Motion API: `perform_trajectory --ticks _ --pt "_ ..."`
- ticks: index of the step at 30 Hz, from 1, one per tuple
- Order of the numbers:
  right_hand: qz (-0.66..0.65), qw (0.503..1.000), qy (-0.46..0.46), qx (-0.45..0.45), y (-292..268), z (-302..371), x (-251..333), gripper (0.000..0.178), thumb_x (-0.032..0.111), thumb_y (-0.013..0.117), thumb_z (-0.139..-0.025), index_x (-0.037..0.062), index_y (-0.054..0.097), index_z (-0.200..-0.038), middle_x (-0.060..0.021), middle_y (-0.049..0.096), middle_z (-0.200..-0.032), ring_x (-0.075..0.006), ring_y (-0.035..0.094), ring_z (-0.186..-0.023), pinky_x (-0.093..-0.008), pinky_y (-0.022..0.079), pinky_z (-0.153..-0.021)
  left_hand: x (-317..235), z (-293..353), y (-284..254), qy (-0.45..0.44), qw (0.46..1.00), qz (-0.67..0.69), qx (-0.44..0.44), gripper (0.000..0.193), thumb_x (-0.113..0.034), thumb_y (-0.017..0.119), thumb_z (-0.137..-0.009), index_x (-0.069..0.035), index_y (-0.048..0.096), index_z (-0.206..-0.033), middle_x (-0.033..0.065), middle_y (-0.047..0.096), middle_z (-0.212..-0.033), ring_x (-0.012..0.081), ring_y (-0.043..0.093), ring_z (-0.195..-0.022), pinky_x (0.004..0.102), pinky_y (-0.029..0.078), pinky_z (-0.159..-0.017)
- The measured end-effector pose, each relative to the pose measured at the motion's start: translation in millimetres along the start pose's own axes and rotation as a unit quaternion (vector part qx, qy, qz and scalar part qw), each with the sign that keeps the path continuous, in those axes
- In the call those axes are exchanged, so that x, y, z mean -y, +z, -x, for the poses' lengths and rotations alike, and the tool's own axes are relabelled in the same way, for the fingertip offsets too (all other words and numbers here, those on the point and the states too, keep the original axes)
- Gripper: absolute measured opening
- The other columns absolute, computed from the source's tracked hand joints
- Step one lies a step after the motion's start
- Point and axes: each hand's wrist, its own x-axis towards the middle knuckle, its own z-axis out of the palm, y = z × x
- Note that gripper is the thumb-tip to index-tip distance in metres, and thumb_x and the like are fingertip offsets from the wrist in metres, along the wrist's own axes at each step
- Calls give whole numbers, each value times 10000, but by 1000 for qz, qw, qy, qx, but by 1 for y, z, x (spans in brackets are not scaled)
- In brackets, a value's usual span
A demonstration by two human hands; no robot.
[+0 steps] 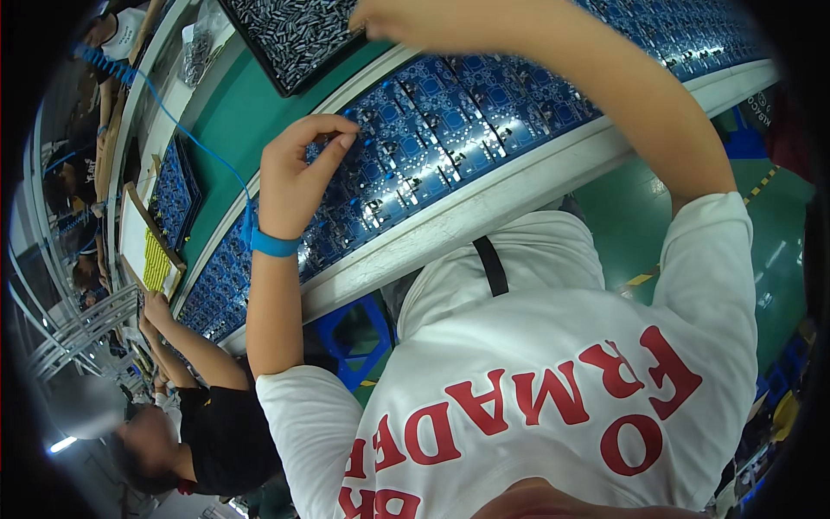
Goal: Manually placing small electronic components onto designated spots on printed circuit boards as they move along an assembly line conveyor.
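Observation:
My left hand (pixel 298 169) is over a row of blue circuit boards (pixel 484 112), thumb and forefinger pinched close together. Whatever may be between those fingertips is too small to make out. Small blue parts dot the board beside them. At the top, my right hand (pixel 402 22) reaches the edge of a black tray (pixel 290 86) full of small dark cylindrical components (pixel 298 39). Its fingers are curled together, and their contents, if any, are hidden. A blue wrist strap (pixel 275 245) with a coiled blue cord (pixel 194 138) circles my left wrist.
A white rail (pixel 467 229) runs along the bench's near edge. On the green bench mat (pixel 229 112) stand stacked blue boards (pixel 175 186) and a box of yellow parts (pixel 156 259). A co-worker in black (pixel 229 432) works at the left. A bag of parts (pixel 197 52) lies beyond.

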Motion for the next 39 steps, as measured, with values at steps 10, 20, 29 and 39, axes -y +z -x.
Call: perform_trajectory --ticks 10,20,29,39 --pt "-22 989 139 -49 -18 14 -89 253 255 695 -846 32 749 -951 -185 735 -914 -362 697 -876 -451 543 -785 -25 -16 10 157 955 -246 50 224 80 694 -808 -59 713 -982 56 718 -973 248 638 -996 347 482 -914" --pt "-47 986 108 -116 -15 20 -93 239 226 675 -839 21 737 -945 -183 720 -859 -343 688 -811 -431 535 -742 -21 -29 11 256 913 -310 72 261 28 706 -765 -140 721 -965 -20 721 -922 243 609 -965 393 421 -895" --pt "-45 971 147 -185 -7 18 -94 207 192 650 -830 7 701 -907 -179 699 -810 -351 679 -767 -438 530 -700 -37 -43 10 272 881 -374 96 316 24 707 -766 -145 746 -1031 0 743 -978 248 647 -998 397 465 -868" --pt "10 980 125 -153 -22 18 -80 162 148 639 -850 3 707 -876 -178 676 -770 -347 667 -726 -406 534 -687 49 -128 -42 248 845 -458 -123 179 -152 668 -922 -108 744 -1078 98 726 -968 296 681 -873 401 538 -757"
